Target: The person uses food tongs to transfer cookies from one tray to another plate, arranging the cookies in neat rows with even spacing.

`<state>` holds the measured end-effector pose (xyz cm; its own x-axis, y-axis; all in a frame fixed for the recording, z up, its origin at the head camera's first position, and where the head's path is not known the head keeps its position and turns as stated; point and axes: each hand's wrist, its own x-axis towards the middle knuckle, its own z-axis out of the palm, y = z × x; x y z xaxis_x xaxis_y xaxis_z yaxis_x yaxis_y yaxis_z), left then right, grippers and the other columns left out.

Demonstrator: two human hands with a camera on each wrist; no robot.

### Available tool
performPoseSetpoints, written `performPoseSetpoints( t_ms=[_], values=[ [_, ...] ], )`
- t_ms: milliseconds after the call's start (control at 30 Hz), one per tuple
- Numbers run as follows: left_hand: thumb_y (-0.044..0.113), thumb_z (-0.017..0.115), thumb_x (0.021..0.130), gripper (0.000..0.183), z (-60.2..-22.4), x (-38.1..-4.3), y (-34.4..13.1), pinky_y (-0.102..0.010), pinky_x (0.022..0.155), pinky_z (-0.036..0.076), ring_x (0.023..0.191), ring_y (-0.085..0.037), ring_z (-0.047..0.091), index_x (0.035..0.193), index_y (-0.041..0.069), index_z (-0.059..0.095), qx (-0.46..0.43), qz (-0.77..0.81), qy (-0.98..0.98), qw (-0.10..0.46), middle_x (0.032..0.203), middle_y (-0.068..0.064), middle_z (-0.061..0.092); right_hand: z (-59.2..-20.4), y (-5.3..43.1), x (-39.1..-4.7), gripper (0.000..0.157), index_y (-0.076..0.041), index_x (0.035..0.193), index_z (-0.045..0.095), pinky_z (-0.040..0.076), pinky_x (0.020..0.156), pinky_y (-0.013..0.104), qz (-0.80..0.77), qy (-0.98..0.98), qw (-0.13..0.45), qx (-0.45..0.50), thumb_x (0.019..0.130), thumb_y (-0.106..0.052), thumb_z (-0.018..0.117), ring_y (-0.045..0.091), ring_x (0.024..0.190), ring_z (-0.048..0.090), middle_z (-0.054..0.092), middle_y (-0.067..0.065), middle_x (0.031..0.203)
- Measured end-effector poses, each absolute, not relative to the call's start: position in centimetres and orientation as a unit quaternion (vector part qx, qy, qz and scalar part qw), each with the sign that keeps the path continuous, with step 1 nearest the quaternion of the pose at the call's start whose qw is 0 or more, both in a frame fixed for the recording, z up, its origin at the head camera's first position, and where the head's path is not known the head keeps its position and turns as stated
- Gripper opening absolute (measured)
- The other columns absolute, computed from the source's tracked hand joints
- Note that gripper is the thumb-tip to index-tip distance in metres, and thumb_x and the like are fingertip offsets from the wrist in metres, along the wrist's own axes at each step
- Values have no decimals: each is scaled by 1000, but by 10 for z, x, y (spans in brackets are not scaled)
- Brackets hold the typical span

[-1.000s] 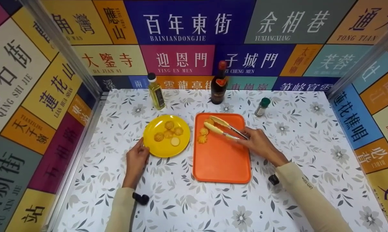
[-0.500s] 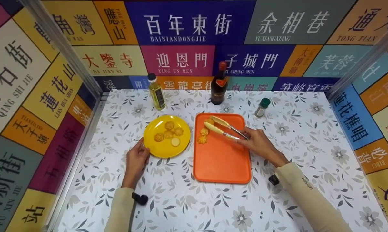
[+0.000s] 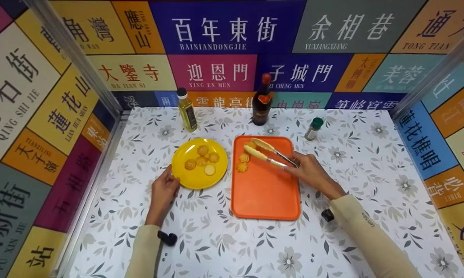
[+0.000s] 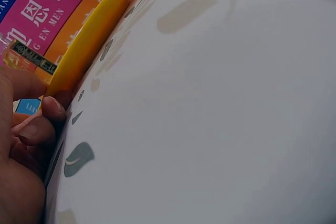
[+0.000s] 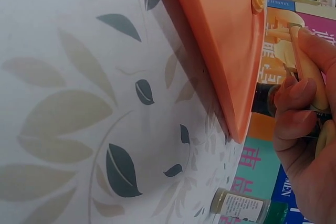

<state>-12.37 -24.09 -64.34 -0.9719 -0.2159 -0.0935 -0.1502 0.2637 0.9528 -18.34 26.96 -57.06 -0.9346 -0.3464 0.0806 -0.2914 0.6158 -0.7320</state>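
In the head view my left hand (image 3: pixel 164 193) pinches the near-left rim of a yellow plate (image 3: pixel 181 152). Several swirled cookies (image 3: pixel 202 150) and one pale round piece (image 3: pixel 209 170) lie on that plate. My right hand (image 3: pixel 313 174) grips metal tongs (image 3: pixel 256 154) with cream-coloured tips. The tips reach over a cookie (image 3: pixel 249 146) in the far-left corner of an orange tray (image 3: pixel 265 199); whether they touch it is unclear. Two more cookies (image 3: pixel 242 166) lie along the tray's left side. The left wrist view has the thumb and curled fingers (image 4: pixel 37 129) at the plate's edge.
Behind the plate stands an oil bottle (image 3: pixel 187 114), and a dark bottle (image 3: pixel 261 104) with a red cap is behind the tray. A small green-capped jar (image 3: pixel 313 129) stands at the right. Printed wall panels (image 3: pixel 220 71) border the flower-patterned table (image 3: pixel 216 247).
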Motion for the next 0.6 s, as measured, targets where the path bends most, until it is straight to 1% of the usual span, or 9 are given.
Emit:
performPoseSetpoints(
  t_ms=[133, 300, 600],
  values=[
    [12, 68, 104, 69, -644, -124, -241, -25, 50, 46, 56, -19, 55, 169, 7, 44, 113, -588, -800, 35, 91, -11, 66, -569, 267, -183, 44, 1, 112, 75, 44, 63, 27, -396, 900, 19, -184, 96, -39, 87, 22, 71, 57, 61, 3, 80],
    [11, 68, 104, 69, -644, -124, -240, -25, 50, 46, 56, -19, 55, 169, 7, 44, 116, -590, -798, 35, 93, -11, 68, -568, 266, -183, 48, 0, 117, 75, 45, 65, 26, -392, 902, 30, -180, 97, -42, 86, 20, 75, 59, 64, 2, 85],
    [11, 68, 104, 69, -644, -125, -240, -25, 50, 46, 56, -19, 55, 169, 9, 45, 118, -595, -794, 34, 93, -11, 68, -564, 260, -182, 44, -3, 114, 74, 44, 59, 25, -397, 900, 49, -174, 97, -42, 86, 20, 68, 59, 61, 0, 78]
  ],
)
